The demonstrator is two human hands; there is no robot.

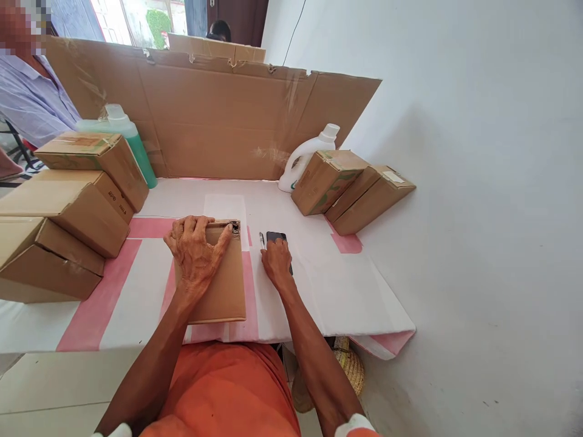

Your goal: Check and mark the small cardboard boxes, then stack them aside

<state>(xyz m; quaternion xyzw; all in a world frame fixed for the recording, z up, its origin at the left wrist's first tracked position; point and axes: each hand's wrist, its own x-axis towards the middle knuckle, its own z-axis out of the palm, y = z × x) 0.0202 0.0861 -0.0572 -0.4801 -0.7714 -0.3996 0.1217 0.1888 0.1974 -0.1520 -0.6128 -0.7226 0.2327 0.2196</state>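
1. Your left hand [195,255] lies at the centre of the frame, palm down, with the fingers spread over the far edge of a closed cardboard box [221,285]. The fingertips curl over that edge, and the forearm runs down to the lower left.
2. The cardboard box lies flat on the white and pink table cover [136,285], just above your orange shirt.
3. Your right hand [276,262] rests just right of the box, with the fingers held together and pressed down on a dark phone [276,237]. The phone lies flat on the cover.
4. A pen [262,240] lies just left of the phone, between the phone and the box.
5. A stack of cardboard boxes [68,212] occupies the left of the frame, with a green bottle [132,145] behind it.
6. Two tilted boxes [350,188] lean at the right, with a white bottle [305,159] behind them.
7. A flattened cardboard sheet [214,115] stands upright along the far edge of the table.
8. A person's sleeve [31,97] shows at the upper left.
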